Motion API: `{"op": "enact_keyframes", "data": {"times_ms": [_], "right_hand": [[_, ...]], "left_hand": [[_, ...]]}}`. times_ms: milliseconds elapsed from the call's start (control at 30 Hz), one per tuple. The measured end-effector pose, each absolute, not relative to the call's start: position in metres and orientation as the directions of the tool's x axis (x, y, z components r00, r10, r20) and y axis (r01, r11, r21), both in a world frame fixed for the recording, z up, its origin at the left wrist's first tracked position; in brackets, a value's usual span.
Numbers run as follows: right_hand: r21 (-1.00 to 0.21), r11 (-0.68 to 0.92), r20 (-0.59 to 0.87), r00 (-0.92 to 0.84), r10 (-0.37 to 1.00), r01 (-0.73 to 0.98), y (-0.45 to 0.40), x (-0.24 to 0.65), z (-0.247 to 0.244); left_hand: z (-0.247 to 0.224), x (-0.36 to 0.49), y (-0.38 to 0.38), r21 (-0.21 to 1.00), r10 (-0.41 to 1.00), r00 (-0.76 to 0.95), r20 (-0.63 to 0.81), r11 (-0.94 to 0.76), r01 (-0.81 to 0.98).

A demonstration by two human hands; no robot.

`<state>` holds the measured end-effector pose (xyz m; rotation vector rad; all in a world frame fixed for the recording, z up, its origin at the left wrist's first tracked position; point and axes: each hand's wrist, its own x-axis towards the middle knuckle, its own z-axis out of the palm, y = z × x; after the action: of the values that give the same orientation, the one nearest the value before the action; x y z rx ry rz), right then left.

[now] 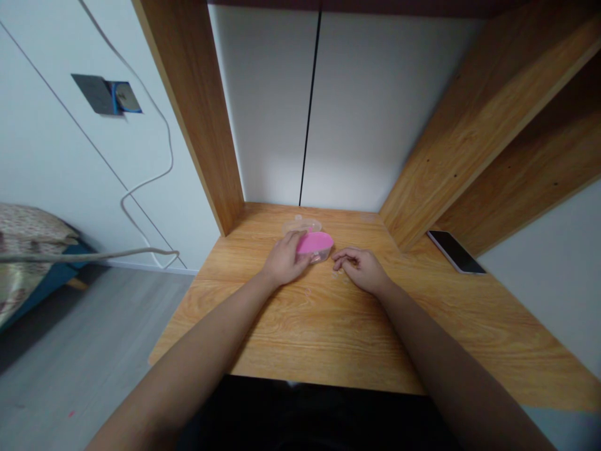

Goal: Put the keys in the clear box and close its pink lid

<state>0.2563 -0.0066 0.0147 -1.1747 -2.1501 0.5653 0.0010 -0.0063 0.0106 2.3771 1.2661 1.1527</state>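
Note:
My left hand (284, 258) is closed round the left side of a small oval box (321, 255) of clear plastic. A smooth, flat pink surface (317, 242) fills its top; whether this is a filling or an inner cover, I cannot tell. Just behind it lies a clear plastic lid (303, 224), apparently joined to the box, though my fingers hide part of the edge. To the right of the box, my right hand (359, 266) rests low over the table with its fingers curled together. Small clear bits (335, 274) lie by its fingertips. Anything between those fingers is too small to make out.
The wooden table (323, 332) runs back to a white panel (267, 113) between wooden uprights. A phone (456, 252) lies at the right beside the wall. On the left, a white cable (169, 150) hangs in front of the wall, near a fabric-covered bed (32, 232).

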Motion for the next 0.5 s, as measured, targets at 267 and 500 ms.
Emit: {"op": "enact_keyframes", "data": {"times_ms": [267,500], "right_hand": [[-0.712,0.429,0.13,-0.497,0.858,0.556,-0.0115,0.2541,0.017],[-0.696,0.476,0.172,-0.518,0.838,0.538,-0.0099,0.2562,0.0163]], "left_hand": [[0.0089,0.0014,-0.0055,0.512,0.779,0.316,0.542,-0.604,0.611],[0.0114,0.0016,-0.0058,0.512,0.78,0.314,0.541,-0.602,0.613]]}}
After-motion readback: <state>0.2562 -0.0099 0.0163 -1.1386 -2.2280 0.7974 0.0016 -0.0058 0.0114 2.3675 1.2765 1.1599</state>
